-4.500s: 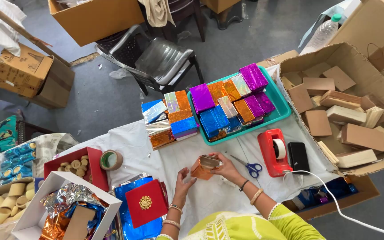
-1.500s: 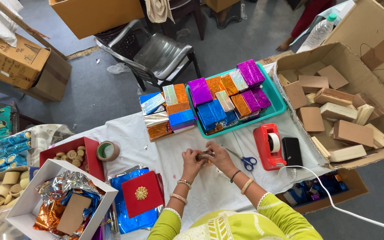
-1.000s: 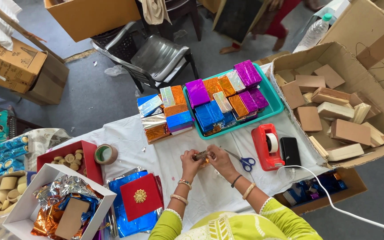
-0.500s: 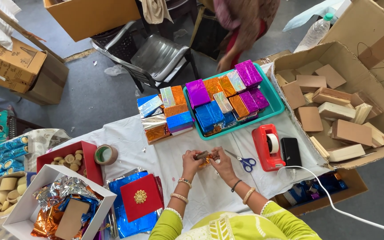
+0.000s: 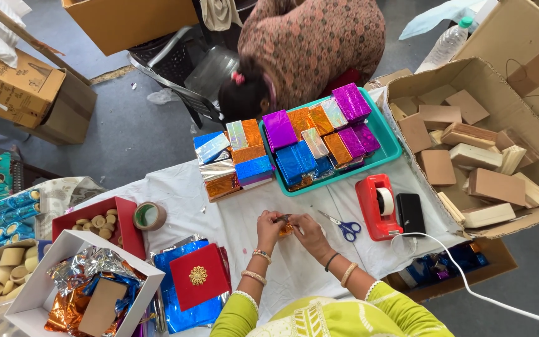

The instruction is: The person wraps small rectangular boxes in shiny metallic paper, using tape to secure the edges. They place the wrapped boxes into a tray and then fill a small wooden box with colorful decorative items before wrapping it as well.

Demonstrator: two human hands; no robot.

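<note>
My left hand [image 5: 269, 226] and my right hand [image 5: 304, 228] meet over the white-covered table [image 5: 244, 206], both pinching a small piece wrapped in orange-gold foil [image 5: 284, 227]. Most of that piece is hidden by my fingers. Blue-handled scissors [image 5: 343, 226] lie just right of my right hand. A red tape dispenser [image 5: 377, 206] and a black phone [image 5: 410, 213] sit further right. A teal tray [image 5: 387, 144] holding several foil-wrapped boxes in purple, blue and orange stands beyond my hands.
Another person [image 5: 307, 47] bends over the far side of the table. A big carton of plain wooden blocks [image 5: 469, 150] is at the right. At left are a tape roll [image 5: 148, 216], a red box [image 5: 196, 276], blue foil sheets [image 5: 179, 312] and a white box of foil [image 5: 95, 293].
A person has walked in from the top and now leans over behind the tray. My hands stay together at the table's middle, working the small foil piece.
</note>
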